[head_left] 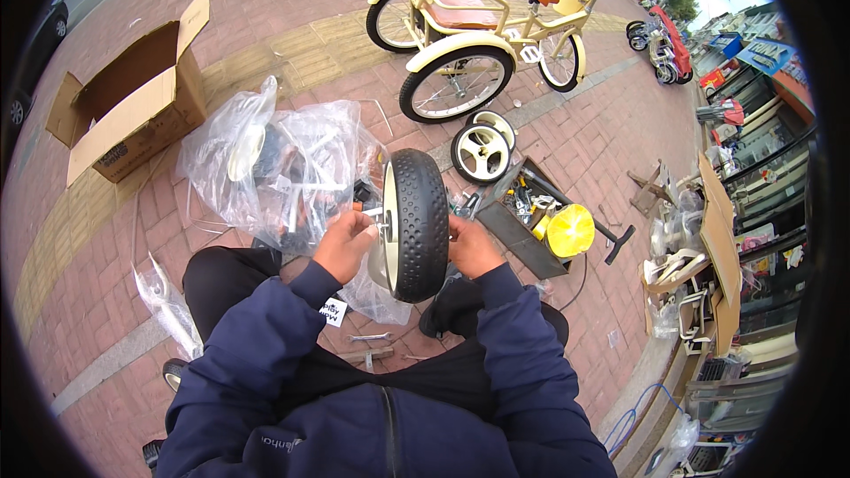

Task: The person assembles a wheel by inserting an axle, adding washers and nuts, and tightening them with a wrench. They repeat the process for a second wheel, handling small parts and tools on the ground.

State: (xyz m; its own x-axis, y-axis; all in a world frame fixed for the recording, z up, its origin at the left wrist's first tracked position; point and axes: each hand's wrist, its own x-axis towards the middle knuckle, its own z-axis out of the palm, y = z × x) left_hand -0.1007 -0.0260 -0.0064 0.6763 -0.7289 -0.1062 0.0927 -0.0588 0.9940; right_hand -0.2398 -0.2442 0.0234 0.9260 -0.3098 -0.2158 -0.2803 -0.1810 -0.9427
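A small wheel [418, 223] with a knobbly black tyre and a cream rim stands upright, edge-on, between my two hands. My left hand [343, 246] is on its rim side, with thumb and fingers pinched at a thin metal axle [382, 227] at the hub. On the other side my right hand [474, 246] is closed against the wheel; its fingertips are partly hidden by the tyre. Beyond my left hand, clear plastic wrapping [305, 146] covers a frame with pale tubes. A spanner [369, 337] lies on the paving between my legs.
Two cream-spoked wheels [481, 152] rest ahead, beside an open toolbox [522, 221] with a yellow round object [569, 230] on it. A cream tricycle [478, 44] stands farther off. An open cardboard box [142, 106] is at left; cardboard sheets [719, 252] lean at right.
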